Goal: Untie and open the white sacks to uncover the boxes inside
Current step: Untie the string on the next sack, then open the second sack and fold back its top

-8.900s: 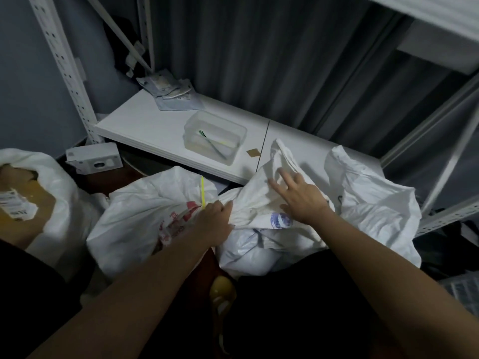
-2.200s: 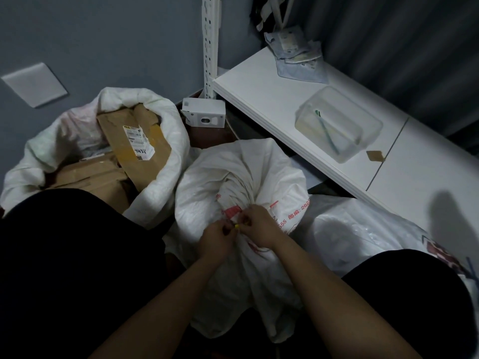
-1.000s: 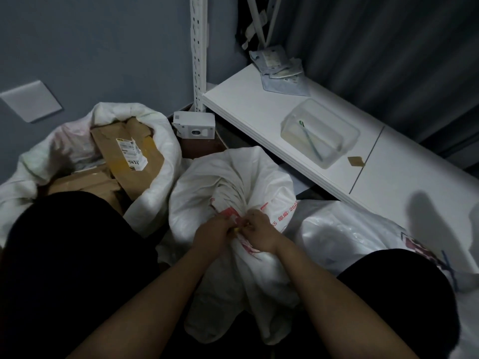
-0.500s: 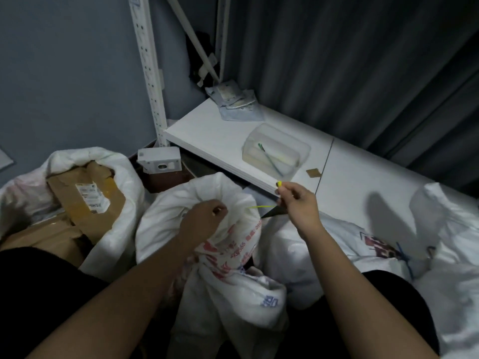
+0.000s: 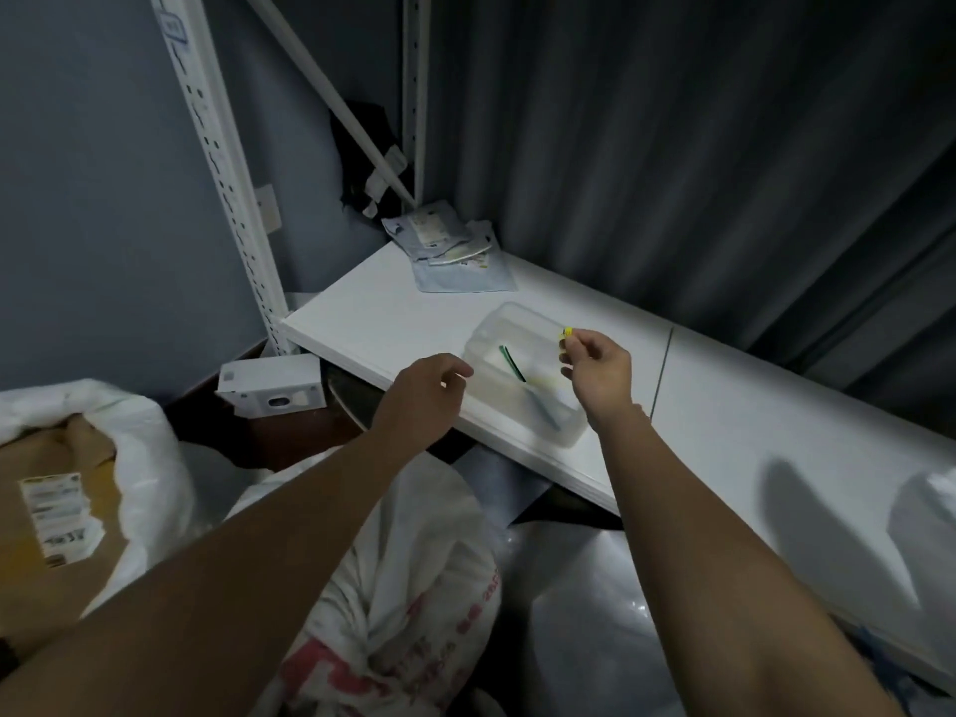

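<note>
Room: A dim storage corner, with a blue-grey wall (image 5: pixel 103 199) at the left of the frame and a dark pleated curtain (image 5: pixel 672 147) filling the upper right.
Surface: A white shelf (image 5: pixel 393 313) runs diagonally from centre frame to the lower right edge, carried on a perforated white upright (image 5: pixel 222 173) in the upper left.
On the shelf: A clear plastic tub (image 5: pixel 522 375) sits at centre frame with a green strip inside; flat grey packets (image 5: pixel 455 251) lie at the shelf's far end, near the curtain.
Below the shelf: A small white box (image 5: pixel 271 384) sits by the foot of the upright.
Right hand: The right hand (image 5: pixel 600 372) is raised over the tub, thumb and forefinger pinching a small yellow tie (image 5: pixel 566 332); only its tip shows, so its long axis cannot be told.
Left hand: The left hand (image 5: pixel 424 393) hovers at the shelf's front edge just left of the tub, fingers loosely curled and holding nothing.
Sack in work: A white sack with red print (image 5: pixel 414 587) lies at bottom centre under the forearms, its bunched neck toward the bottom edge of the frame.
Opened sack: A second white sack (image 5: pixel 139 458) at the lower left stands with its mouth rolled open, showing a brown cardboard box (image 5: pixel 57 561) with a shipping label.
Lower right: Another pale sack (image 5: pixel 595 613) lies below the shelf edge.
</note>
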`<state>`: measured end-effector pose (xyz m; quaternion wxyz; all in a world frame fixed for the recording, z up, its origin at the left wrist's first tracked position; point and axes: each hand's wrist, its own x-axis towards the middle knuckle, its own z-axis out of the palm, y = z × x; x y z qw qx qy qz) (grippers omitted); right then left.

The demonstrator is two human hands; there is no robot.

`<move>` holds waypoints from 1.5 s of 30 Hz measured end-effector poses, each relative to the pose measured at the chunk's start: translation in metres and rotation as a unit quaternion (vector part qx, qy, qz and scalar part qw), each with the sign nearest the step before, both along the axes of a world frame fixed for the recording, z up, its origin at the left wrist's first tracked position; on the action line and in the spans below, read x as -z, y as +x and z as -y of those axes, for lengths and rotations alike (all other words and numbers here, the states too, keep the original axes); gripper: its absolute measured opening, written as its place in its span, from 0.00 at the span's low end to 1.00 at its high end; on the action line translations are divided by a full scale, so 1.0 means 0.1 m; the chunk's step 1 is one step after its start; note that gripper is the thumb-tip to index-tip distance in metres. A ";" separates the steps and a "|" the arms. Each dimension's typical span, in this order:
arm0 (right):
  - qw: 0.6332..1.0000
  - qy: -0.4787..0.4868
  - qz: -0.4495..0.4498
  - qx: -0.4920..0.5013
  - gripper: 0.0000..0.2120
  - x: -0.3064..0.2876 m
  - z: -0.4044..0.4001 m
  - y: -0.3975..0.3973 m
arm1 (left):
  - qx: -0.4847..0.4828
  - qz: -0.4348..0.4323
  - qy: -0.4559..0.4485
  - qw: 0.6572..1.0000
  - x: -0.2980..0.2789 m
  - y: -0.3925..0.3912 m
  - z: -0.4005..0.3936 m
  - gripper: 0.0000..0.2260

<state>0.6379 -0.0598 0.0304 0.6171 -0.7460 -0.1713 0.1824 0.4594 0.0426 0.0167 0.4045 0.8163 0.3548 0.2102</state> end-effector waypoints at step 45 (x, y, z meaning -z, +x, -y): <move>0.484 -0.339 0.747 -0.305 0.19 -1.00 0.11 -1.77 | 0.127 -0.031 0.057 0.990 -0.57 -1.92 0.65 0.14</move>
